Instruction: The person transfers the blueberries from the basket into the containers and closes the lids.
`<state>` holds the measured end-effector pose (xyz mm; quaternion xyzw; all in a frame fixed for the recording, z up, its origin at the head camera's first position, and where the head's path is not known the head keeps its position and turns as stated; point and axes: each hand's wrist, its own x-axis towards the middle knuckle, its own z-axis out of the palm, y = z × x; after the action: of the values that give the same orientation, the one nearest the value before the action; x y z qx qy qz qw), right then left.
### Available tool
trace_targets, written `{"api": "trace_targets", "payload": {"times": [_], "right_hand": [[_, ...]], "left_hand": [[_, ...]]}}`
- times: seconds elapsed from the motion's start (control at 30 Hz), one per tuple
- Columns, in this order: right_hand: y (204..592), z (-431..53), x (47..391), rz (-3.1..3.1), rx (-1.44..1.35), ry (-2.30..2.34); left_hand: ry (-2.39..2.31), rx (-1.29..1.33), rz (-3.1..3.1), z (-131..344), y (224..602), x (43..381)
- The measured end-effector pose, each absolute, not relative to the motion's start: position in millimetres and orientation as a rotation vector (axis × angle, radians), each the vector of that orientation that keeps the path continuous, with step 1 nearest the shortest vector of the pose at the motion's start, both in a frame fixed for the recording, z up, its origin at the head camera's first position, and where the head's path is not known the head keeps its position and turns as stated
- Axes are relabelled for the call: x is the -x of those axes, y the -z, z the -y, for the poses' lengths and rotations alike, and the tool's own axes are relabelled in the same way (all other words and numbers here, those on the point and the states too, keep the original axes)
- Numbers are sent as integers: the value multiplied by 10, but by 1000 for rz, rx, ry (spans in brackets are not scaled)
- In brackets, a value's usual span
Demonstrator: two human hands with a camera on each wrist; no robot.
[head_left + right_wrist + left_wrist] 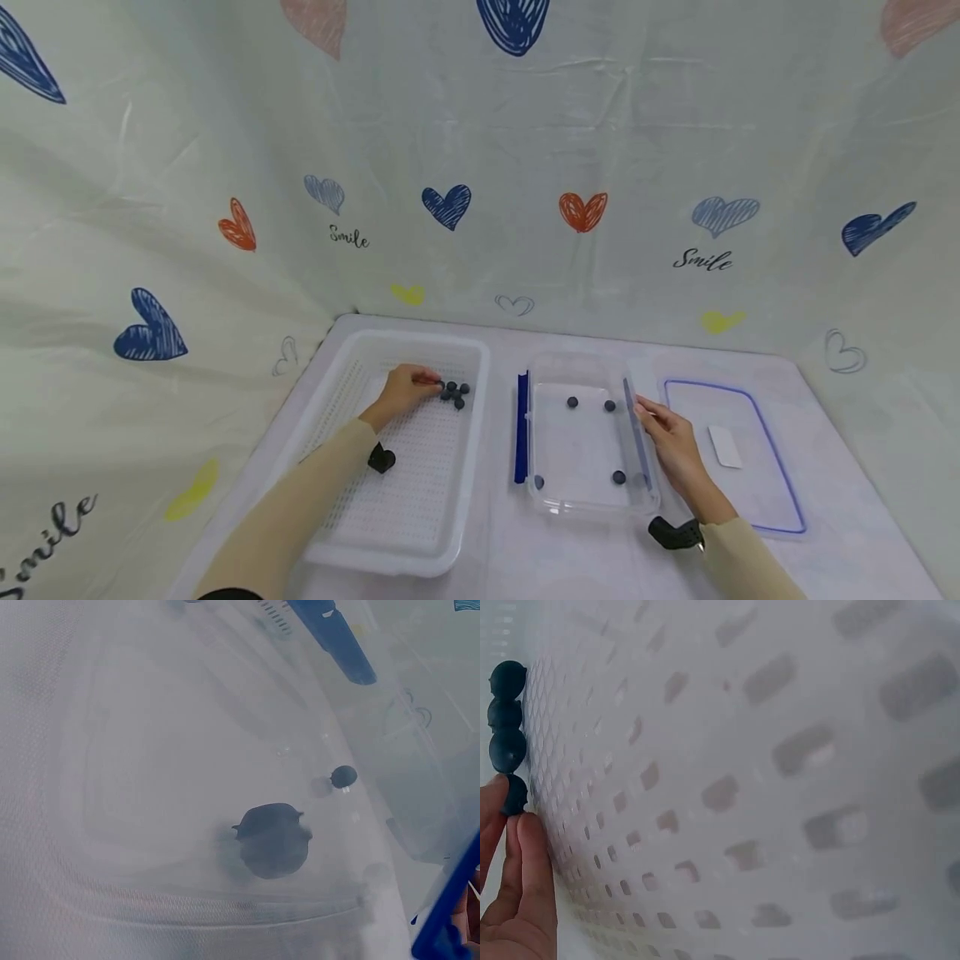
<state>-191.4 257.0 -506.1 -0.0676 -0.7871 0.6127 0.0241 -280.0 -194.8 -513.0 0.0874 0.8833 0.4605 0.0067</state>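
Note:
In the head view, my left hand (408, 388) is inside a white perforated basket (471, 467), at a cluster of small dark balls (459, 403). The left wrist view shows its thumb and fingertips pinching the lowest dark ball (515, 796) of a row. My right hand (671, 437) holds the right side of a clear plastic box (592, 508) at its blue clasp flap (637, 429). Several dark balls (618, 477) lie apart inside that box. In the right wrist view, the blue flap (450, 900) mostly hides the fingers.
Another dark blue flap (522, 429) sticks out from the box's left side. A clear lid with a blue rim (776, 461) lies to the right, with a white rectangle (724, 447) on it. Behind the table (498, 533) hangs a heart-printed curtain (645, 150).

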Motion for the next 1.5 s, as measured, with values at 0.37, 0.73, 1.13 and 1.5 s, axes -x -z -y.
{"api": "trace_targets", "payload": {"times": [0.37, 0.73, 1.13, 1.5], "right_hand": [[5065, -2562, 1953, 2459, 211, -1870], [5048, -2574, 1955, 2436, 232, -1893], [5048, -2591, 1916, 2504, 262, -1859], [5039, -2589, 1923, 2477, 256, -1877]], "left_hand": [[-1357, -244, -2784, 2019, 5035, 2791], [-1428, -298, -2783, 1967, 4769, 2818], [-1641, -199, -2587, 1757, 4517, 2764], [-1683, -211, -2541, 1516, 4262, 2795]]}}
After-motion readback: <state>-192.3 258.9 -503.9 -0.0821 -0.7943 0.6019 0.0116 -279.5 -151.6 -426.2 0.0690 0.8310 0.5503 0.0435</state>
